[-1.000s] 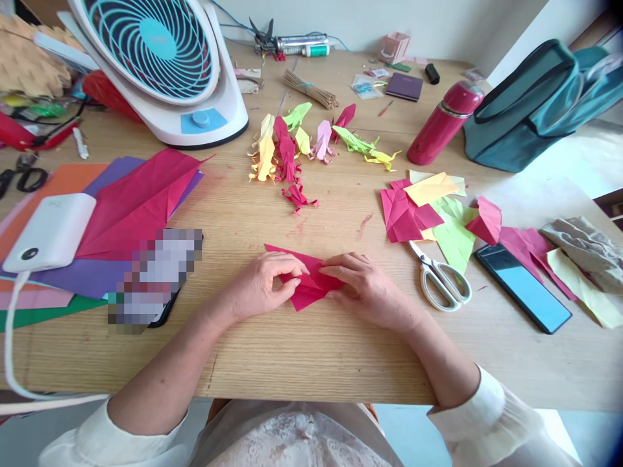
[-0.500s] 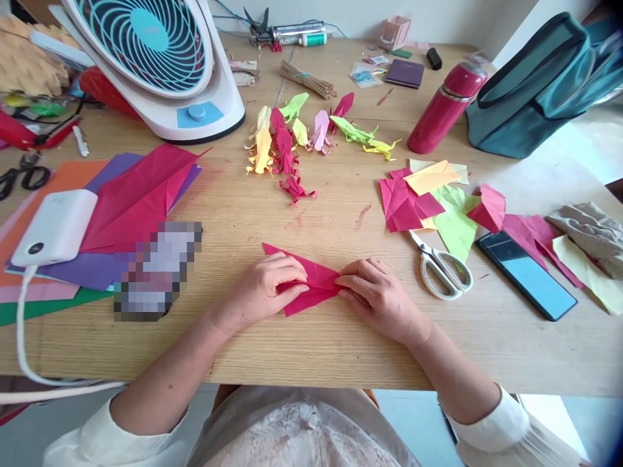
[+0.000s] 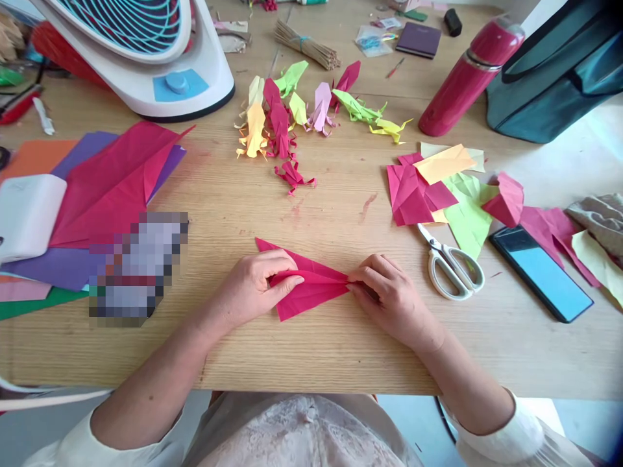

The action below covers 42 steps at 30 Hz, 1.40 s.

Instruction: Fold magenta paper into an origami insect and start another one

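A folded sheet of pinkish-red paper lies low over the table between my hands, pointed at its right end and wider at the left. My left hand pinches a raised fold near its left part, thumb in front and fingers behind. At the pointed right tip, my right hand pinches the paper between thumb and fingers. Part of the left edge is hidden behind my left hand. Beyond the sheet sits a small red folded-paper figure, with several more paper figures in yellow, green, pink and red behind it.
White-handled scissors lie right of my right hand, beside coloured paper pieces and a phone. A red flask stands behind. On the left are stacked paper sheets, a power bank and a fan.
My left hand has shifted slightly left along the paper, and more of the sheet's middle fold shows. My right hand stays at the tip. The view has moved closer and tilted down.
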Each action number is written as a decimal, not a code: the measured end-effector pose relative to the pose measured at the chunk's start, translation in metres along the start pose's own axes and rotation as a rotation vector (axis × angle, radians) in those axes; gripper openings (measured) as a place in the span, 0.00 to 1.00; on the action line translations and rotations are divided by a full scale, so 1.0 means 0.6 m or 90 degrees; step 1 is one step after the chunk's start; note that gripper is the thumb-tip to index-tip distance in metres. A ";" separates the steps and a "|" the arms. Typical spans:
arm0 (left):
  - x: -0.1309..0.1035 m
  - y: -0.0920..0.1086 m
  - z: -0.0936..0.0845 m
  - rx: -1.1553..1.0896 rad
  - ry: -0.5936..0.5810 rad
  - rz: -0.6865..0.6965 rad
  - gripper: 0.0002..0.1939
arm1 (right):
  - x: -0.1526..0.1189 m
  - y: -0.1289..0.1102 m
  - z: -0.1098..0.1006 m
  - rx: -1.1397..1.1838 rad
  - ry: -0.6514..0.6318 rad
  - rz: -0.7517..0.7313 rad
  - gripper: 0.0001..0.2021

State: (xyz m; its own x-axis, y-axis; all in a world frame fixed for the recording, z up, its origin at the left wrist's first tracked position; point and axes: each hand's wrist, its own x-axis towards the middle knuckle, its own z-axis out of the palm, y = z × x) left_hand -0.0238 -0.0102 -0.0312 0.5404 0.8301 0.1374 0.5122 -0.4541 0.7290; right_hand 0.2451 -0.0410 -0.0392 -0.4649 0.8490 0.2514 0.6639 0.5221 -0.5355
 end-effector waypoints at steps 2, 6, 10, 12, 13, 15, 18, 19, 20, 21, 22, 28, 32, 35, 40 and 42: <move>0.000 0.000 0.001 0.016 0.006 -0.003 0.07 | 0.000 0.001 0.000 0.007 0.000 0.017 0.06; 0.004 0.002 0.000 0.042 0.019 -0.011 0.08 | -0.001 0.001 -0.005 0.011 -0.018 0.046 0.04; 0.006 0.004 -0.003 0.052 0.004 -0.013 0.11 | -0.003 0.003 -0.016 0.025 -0.048 0.041 0.04; 0.005 0.005 -0.006 0.053 -0.012 -0.018 0.13 | -0.003 0.005 -0.021 0.030 -0.060 0.039 0.05; 0.005 0.005 -0.007 0.051 -0.020 -0.020 0.14 | -0.003 0.005 -0.022 0.033 -0.064 0.040 0.05; 0.003 0.006 -0.009 0.042 -0.033 -0.023 0.15 | -0.003 0.006 -0.024 0.045 -0.069 0.046 0.05; 0.001 0.008 -0.012 0.031 -0.047 -0.018 0.15 | -0.003 0.004 -0.025 0.058 -0.073 0.056 0.06; 0.001 0.008 -0.013 0.030 -0.051 -0.014 0.15 | -0.004 0.004 -0.024 0.059 -0.073 0.057 0.06; 0.000 0.008 -0.014 0.029 -0.052 -0.008 0.15 | -0.004 0.004 -0.024 0.057 -0.074 0.057 0.05; -0.001 0.008 -0.014 0.029 -0.053 -0.002 0.15 | -0.004 0.004 -0.024 0.056 -0.074 0.056 0.05; -0.002 0.008 -0.014 0.031 -0.052 0.002 0.15 | -0.005 0.004 -0.024 0.055 -0.075 0.055 0.05; -0.004 0.006 -0.013 0.034 -0.044 0.029 0.15 | -0.007 0.008 -0.026 0.074 -0.083 0.043 0.04; -0.004 0.009 -0.012 0.018 -0.038 0.027 0.11 | -0.006 0.001 -0.020 0.051 -0.076 0.043 0.06; -0.003 0.010 -0.012 0.008 -0.041 0.016 0.07 | -0.004 -0.006 -0.012 0.032 -0.064 0.045 0.06; -0.003 0.008 -0.010 -0.008 -0.053 -0.016 0.10 | -0.004 -0.011 -0.008 0.037 -0.057 0.070 0.04; -0.002 0.008 -0.010 -0.010 -0.050 -0.025 0.11 | -0.004 -0.010 -0.011 0.041 -0.060 0.076 0.04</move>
State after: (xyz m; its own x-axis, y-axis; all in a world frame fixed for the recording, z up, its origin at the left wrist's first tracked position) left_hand -0.0259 -0.0113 -0.0241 0.5715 0.8187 0.0556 0.5234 -0.4158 0.7438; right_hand 0.2459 -0.0459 -0.0315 -0.4396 0.8918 0.1074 0.6801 0.4085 -0.6087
